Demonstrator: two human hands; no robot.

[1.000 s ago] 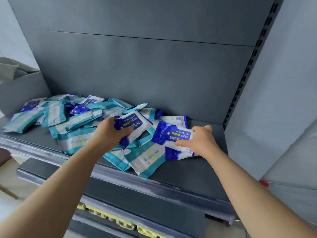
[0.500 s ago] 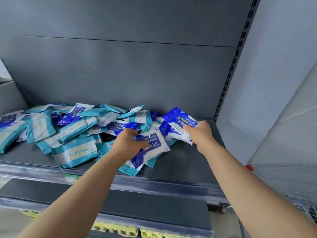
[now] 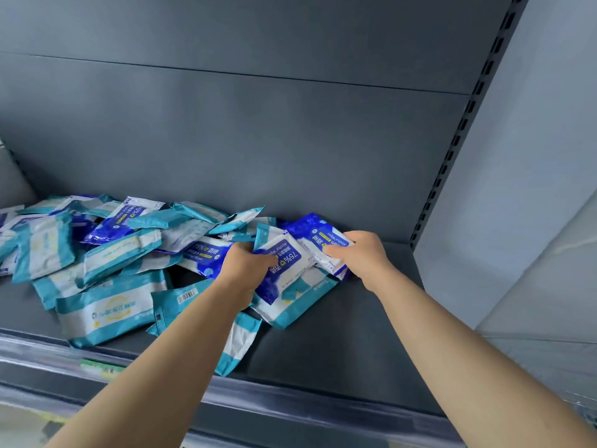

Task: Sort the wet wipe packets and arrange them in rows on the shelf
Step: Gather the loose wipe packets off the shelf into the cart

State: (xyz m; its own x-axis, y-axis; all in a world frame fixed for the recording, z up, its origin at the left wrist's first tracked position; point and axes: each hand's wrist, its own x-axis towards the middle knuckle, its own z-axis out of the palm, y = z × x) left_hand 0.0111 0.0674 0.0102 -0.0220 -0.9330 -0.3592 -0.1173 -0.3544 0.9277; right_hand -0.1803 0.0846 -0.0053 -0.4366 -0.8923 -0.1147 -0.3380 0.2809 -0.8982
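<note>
Two blue packets (image 3: 286, 263), long axes roughly front-to-back, pinched: left hand (image 3: 245, 268) grip, right hand (image 3: 363, 257) grip.

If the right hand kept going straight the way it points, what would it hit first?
Probably the jumbled teal packets just past the blue packet the right hand grips, then the back panel; depth is unclear.

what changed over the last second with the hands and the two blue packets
The right hand carried its blue packet from mid-shelf back toward the rear panel. The left hand brought its 75% packet rightward off the teal packets, up beside the other. Neither hand let go or took anything new. The teal heap on the shelf lay as before.
</note>
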